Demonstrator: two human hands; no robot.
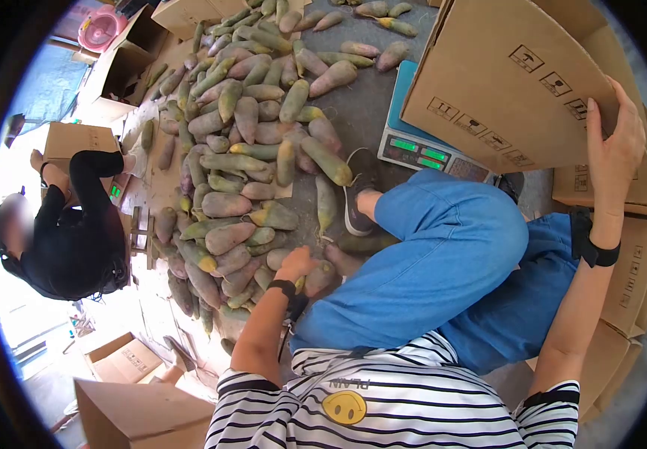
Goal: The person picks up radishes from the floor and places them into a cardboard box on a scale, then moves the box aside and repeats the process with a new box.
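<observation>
Among the green-and-purple radishes (226,206) heaped on the floor, my left hand (299,263) rests at the near side of the pile, beside a thick radish (320,278). Its fingertips are hard to make out, and whether they grip anything is unclear. My right hand (614,138) holds the upper right edge of a large open cardboard box (503,82), thumb on the printed outer wall and fingers over the edge. The box is tilted on a blue-topped scale (417,153) with lit green displays.
On the left, a person in black (69,247) crouches beside another box (80,142). More boxes (630,277) line the right edge, and an open one (140,411) stands at lower left. A pink fan (102,28) is at upper left. My bent knee lies between my hands.
</observation>
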